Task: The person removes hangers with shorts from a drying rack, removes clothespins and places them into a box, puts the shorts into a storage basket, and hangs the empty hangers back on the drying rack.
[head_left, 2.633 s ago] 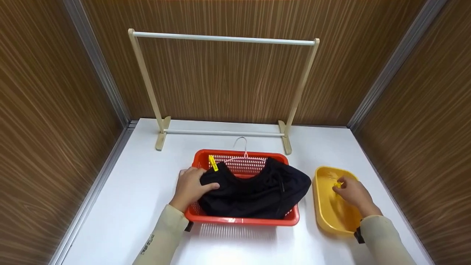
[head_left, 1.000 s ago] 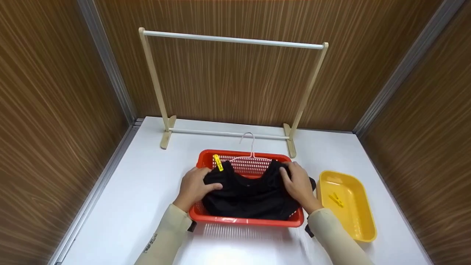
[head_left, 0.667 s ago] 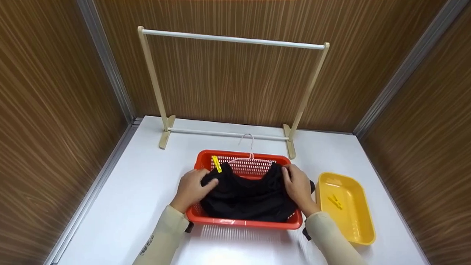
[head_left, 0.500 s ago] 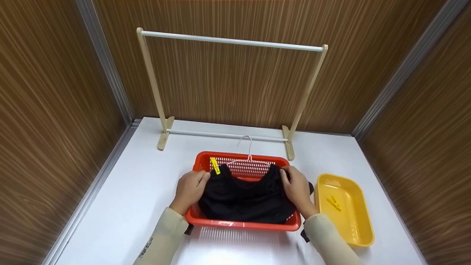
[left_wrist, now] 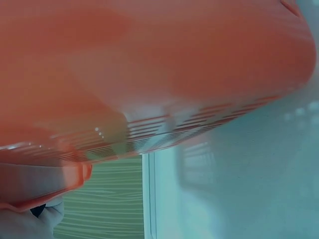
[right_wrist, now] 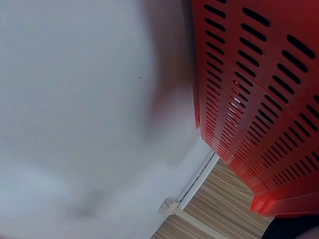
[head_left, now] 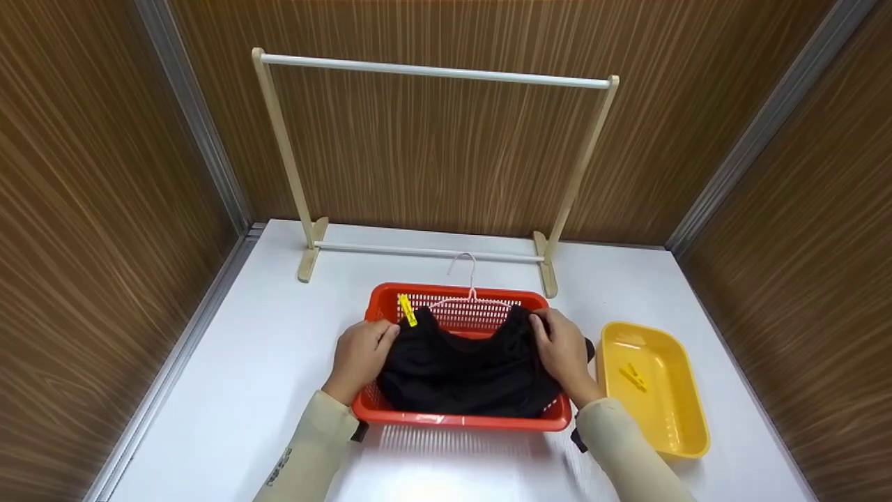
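A black garment (head_left: 467,376) lies spread over the red basket (head_left: 460,420), with a pink hanger (head_left: 472,295) at its neckline and the hook upward. One yellow clothespin (head_left: 408,310) is on the garment's left shoulder. My left hand (head_left: 361,354) pinches the garment's left edge between thumb and fingers. On the other side, my right hand (head_left: 563,348) grips the right shoulder, thumb on top of the cloth. In the left wrist view the basket (left_wrist: 199,50) fills the top, with fingers at the lower left corner. The basket's slotted side (right_wrist: 259,99) fills the right of the right wrist view.
A wooden rack with a white top bar (head_left: 432,71) stands behind the basket against the wood-patterned wall. To the right is a yellow tray (head_left: 686,411) holding a yellow clothespin (head_left: 633,377). Panels with metal edging rise on both sides of the white table (head_left: 216,369).
My right hand has left the clothespin in the yellow tray and moved left onto the garment's right shoulder. My left thumb has drawn in to pinch the garment's edge.
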A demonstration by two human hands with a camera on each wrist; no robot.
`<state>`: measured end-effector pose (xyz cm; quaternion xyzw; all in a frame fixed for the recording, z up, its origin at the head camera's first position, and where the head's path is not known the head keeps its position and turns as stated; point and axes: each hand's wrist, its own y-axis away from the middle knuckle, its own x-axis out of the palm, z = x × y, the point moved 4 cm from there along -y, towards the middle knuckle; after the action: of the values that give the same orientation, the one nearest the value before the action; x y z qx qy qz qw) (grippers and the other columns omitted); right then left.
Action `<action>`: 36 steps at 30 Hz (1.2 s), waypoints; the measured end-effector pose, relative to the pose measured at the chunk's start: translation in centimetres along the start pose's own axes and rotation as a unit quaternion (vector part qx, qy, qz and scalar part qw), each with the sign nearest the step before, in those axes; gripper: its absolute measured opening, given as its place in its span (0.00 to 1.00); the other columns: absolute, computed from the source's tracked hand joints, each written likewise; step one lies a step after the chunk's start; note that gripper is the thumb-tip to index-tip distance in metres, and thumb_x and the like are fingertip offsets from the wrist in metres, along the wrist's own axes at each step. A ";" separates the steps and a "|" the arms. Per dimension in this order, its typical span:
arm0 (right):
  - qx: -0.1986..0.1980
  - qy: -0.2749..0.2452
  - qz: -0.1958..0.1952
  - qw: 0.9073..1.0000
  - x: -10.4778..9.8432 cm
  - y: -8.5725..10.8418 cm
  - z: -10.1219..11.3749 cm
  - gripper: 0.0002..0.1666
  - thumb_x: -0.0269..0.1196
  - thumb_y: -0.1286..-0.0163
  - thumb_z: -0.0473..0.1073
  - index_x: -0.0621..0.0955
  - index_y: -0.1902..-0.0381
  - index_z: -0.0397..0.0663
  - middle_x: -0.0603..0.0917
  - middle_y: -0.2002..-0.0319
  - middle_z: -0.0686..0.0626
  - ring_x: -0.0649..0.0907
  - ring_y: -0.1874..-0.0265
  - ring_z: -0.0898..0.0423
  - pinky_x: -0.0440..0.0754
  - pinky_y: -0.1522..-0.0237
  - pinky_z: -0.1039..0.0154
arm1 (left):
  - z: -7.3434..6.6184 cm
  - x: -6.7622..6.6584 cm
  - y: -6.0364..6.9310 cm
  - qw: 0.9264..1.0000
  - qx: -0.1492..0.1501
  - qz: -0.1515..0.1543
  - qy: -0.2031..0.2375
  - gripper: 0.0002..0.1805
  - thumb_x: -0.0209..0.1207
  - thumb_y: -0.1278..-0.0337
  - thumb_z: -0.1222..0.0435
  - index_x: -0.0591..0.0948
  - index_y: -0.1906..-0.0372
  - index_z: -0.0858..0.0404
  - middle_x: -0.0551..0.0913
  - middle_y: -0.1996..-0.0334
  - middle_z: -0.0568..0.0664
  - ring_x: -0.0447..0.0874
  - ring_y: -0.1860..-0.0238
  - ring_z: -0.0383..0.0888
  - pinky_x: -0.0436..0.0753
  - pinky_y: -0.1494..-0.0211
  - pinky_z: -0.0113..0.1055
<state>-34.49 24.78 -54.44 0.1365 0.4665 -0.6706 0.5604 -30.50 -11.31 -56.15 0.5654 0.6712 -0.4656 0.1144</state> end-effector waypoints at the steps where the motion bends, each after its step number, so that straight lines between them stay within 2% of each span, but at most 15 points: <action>1: -0.001 0.001 0.000 1.000 0.0 -0.1 0.0 0.13 0.60 0.21 0.47 0.85 0.52 0.45 0.88 0.56 0.44 0.87 0.54 0.41 0.79 0.47 0.43 | 0.0 -0.1 0.0 1.000 -0.002 0.001 0.000 0.19 0.61 0.27 0.58 0.73 0.79 0.54 0.66 0.85 0.42 0.70 0.78 0.45 0.67 0.69 0.39; 5: 0.002 0.002 -0.003 1.000 0.1 -0.2 0.1 0.12 0.61 0.22 0.47 0.85 0.52 0.45 0.89 0.56 0.44 0.87 0.54 0.41 0.79 0.46 0.42 | 0.1 -0.1 -0.1 1.000 -0.009 0.008 0.004 0.19 0.60 0.26 0.57 0.74 0.78 0.53 0.66 0.84 0.41 0.69 0.77 0.44 0.67 0.68 0.38; 12: 0.012 0.000 0.004 1.000 -0.1 -0.3 -0.2 0.13 0.60 0.21 0.47 0.85 0.52 0.45 0.88 0.54 0.43 0.86 0.53 0.41 0.78 0.45 0.43 | -0.2 0.0 -0.4 1.000 -0.004 0.007 -0.002 0.20 0.59 0.26 0.56 0.73 0.79 0.54 0.66 0.85 0.41 0.68 0.78 0.43 0.67 0.68 0.38; 28: 0.011 0.001 0.000 1.000 0.3 0.1 -0.1 0.12 0.61 0.22 0.46 0.86 0.53 0.44 0.88 0.56 0.42 0.86 0.54 0.40 0.78 0.46 0.43 | -0.1 0.0 0.2 1.000 -0.010 -0.001 0.005 0.23 0.60 0.28 0.59 0.69 0.82 0.52 0.61 0.86 0.39 0.65 0.80 0.41 0.64 0.70 0.36; 33: 0.002 -0.005 -0.008 1.000 0.2 0.0 -0.1 0.11 0.62 0.23 0.44 0.86 0.54 0.43 0.88 0.57 0.42 0.86 0.55 0.41 0.79 0.46 0.43 | -0.2 -0.1 0.1 1.000 -0.008 -0.004 0.007 0.23 0.61 0.29 0.60 0.69 0.83 0.52 0.61 0.87 0.39 0.64 0.81 0.41 0.63 0.71 0.36; 36: -0.021 -0.018 -0.025 0.999 0.0 -0.2 0.1 0.10 0.62 0.23 0.42 0.85 0.53 0.41 0.87 0.58 0.41 0.85 0.56 0.41 0.78 0.46 0.43 | -0.2 -0.2 -0.1 1.000 -0.011 -0.002 0.007 0.23 0.61 0.28 0.59 0.69 0.82 0.53 0.61 0.86 0.39 0.64 0.81 0.41 0.63 0.70 0.36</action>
<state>-34.62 24.67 -54.26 0.1011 0.4736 -0.6771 0.5541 -30.46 -11.24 -55.86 0.5660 0.6782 -0.4543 0.1150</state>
